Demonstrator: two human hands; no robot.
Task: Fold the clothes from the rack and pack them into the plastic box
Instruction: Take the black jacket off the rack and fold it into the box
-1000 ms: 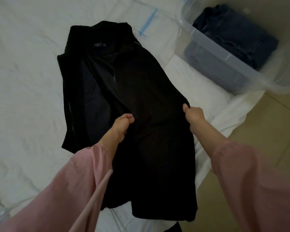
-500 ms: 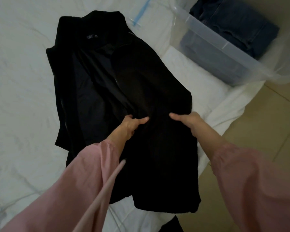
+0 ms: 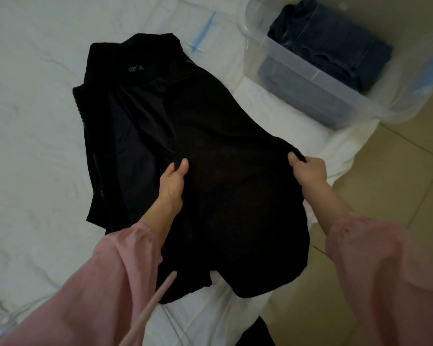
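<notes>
Head view: black jacket [image 3: 223, 136] spread on white bed [image 3: 35, 126], held by left grip [image 3: 173, 179] and right grip [image 3: 308, 171].
Left grip pinching a fold at mid-garment; right grip curled round the outer edge, fabric stretched between the two. Collar and label beyond the left grip, zip off to its left. Clear plastic box [image 3: 308, 71] beyond the right grip, at the bed's corner, holding folded blue clothes [image 3: 335, 43], possibly denim.
</notes>
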